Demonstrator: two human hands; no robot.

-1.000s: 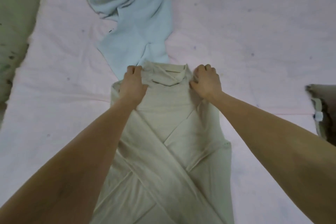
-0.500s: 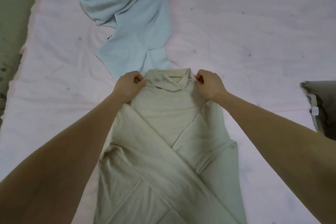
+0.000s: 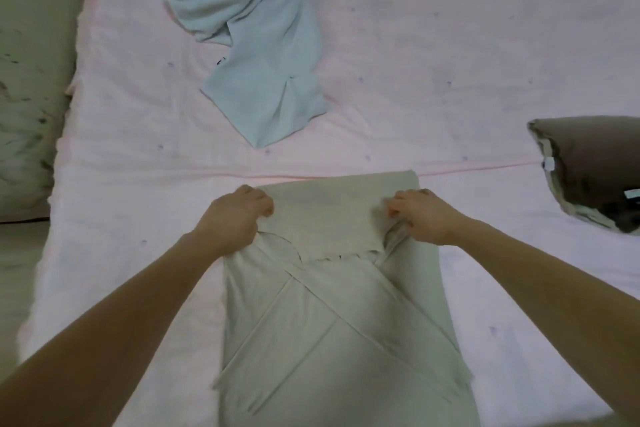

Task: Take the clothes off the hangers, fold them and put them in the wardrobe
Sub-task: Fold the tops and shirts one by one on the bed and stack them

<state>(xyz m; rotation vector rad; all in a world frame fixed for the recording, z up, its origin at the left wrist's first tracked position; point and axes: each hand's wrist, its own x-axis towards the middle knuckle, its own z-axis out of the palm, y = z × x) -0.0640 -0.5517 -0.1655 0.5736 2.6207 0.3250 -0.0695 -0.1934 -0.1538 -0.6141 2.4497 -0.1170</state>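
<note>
- Where the pink bedsheet covers the bed, a beige garment lies flat in the near centre, long axis running toward the viewer.
- Sleeves crossed over its front in an X; top portion doubled over toward the viewer, forming a flap with a straight folded edge at the far end.
- Left hand: fingers curled, pinching the left edge of the flap; knuckles up.
- Right hand: fingers curled, pinching the right edge of the flap; some cloth bunched under the palm.
- Both forearms bare, reaching in from the lower corners.
- Light blue garment lies crumpled on the sheet beyond the beige one, apart from it, upper centre.
- Brown pillow at the right edge, on the sheet, well apart from the beige garment; small white tags visible on its near side.
- Pale marbled floor shows along the left of the bed.
- Faint small dark specks scattered over the sheet; a pink seam line runs across it just past the folded edge.
</note>
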